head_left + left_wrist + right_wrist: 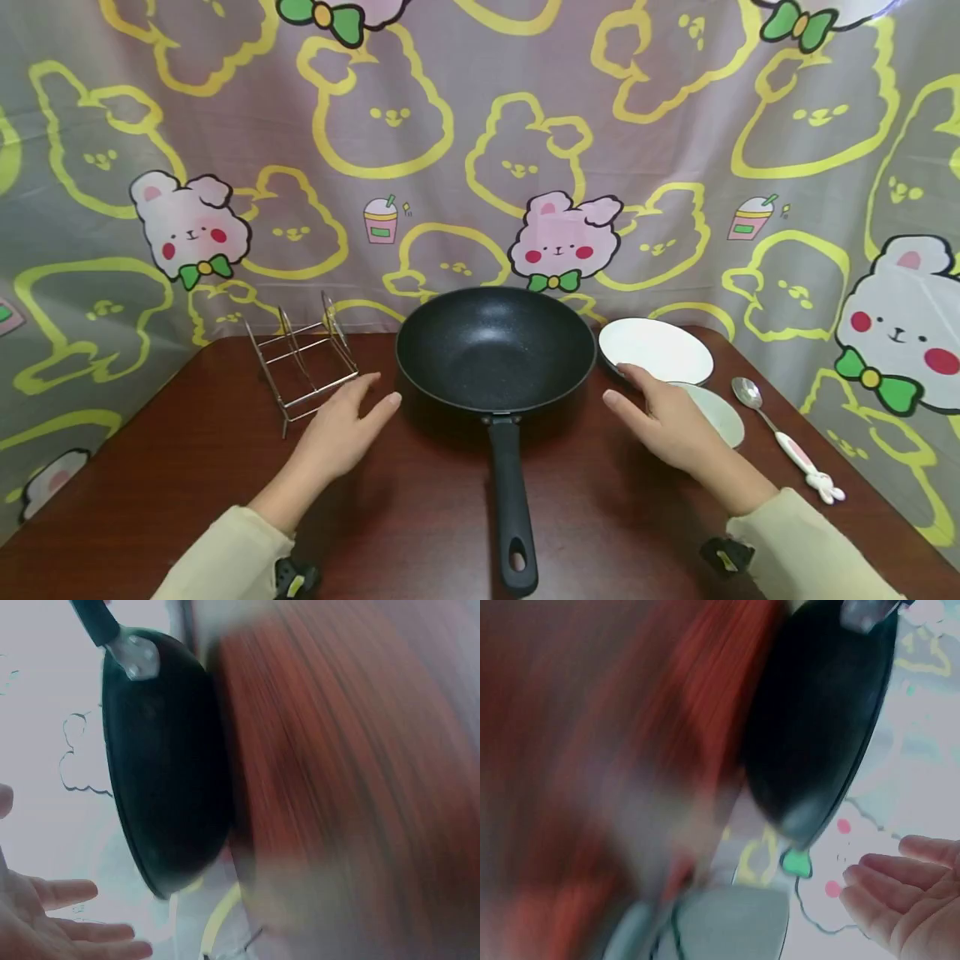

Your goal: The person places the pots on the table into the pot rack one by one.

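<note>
A black wok [495,350] sits on the table, its long handle [513,508] pointing toward me. To its left my left hand [339,429] hovers with fingers extended, holding nothing; in the left wrist view its spread fingers are apart from the wok [165,772]. On the other side my right hand [671,421] hangs with fingers relaxed, also holding nothing, in front of a pale green dish [723,417] that it partly hides. In the right wrist view that hand [911,900] is apart from the wok's side [817,720].
A wire rack [303,367] stands at the back left, beyond the left hand. A white plate [660,350] lies behind the green dish. Farther right is a spoon [783,442] with a white rabbit-shaped handle. A patterned curtain [450,192] hangs behind the brown table [150,450].
</note>
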Demonstrator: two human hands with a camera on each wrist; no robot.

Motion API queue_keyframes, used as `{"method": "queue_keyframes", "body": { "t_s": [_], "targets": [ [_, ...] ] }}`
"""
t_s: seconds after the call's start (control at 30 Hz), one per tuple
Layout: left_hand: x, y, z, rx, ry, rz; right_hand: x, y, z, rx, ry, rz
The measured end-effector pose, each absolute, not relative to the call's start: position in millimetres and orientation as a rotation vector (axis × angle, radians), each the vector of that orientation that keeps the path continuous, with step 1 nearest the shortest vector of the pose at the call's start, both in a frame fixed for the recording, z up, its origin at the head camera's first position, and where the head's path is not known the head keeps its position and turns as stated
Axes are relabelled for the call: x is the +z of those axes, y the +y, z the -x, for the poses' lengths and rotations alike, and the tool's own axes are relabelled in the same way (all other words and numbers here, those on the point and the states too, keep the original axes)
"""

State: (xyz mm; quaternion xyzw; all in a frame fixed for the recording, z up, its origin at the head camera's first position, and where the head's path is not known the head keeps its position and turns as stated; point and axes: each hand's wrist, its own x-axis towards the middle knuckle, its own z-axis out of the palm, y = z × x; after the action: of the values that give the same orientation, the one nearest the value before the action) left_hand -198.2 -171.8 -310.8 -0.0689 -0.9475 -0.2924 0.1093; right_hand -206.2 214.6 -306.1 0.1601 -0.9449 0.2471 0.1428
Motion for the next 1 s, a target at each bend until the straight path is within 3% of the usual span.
{"method": "queue_keyframes", "body": {
  "t_s": [0.2, 0.47, 0.73, 1.0],
  "targets": [
    [-319, -157, 198, -1.399, -2.632, 0.186, -312, 198, 190, 1.084, -2.695, -0.469],
    [-334, -134, 194, -2.116, -2.33, 0.15, -323, 181, 180, 1.905, -2.578, -0.578],
    [-340, -119, 194, -2.418, -2.232, 0.192, -332, 166, 173, 2.622, -2.303, -0.643],
    [-346, -105, 199, -2.676, -2.151, 0.235, -338, 147, 165, 2.974, -2.162, -0.521]
  ]
}}
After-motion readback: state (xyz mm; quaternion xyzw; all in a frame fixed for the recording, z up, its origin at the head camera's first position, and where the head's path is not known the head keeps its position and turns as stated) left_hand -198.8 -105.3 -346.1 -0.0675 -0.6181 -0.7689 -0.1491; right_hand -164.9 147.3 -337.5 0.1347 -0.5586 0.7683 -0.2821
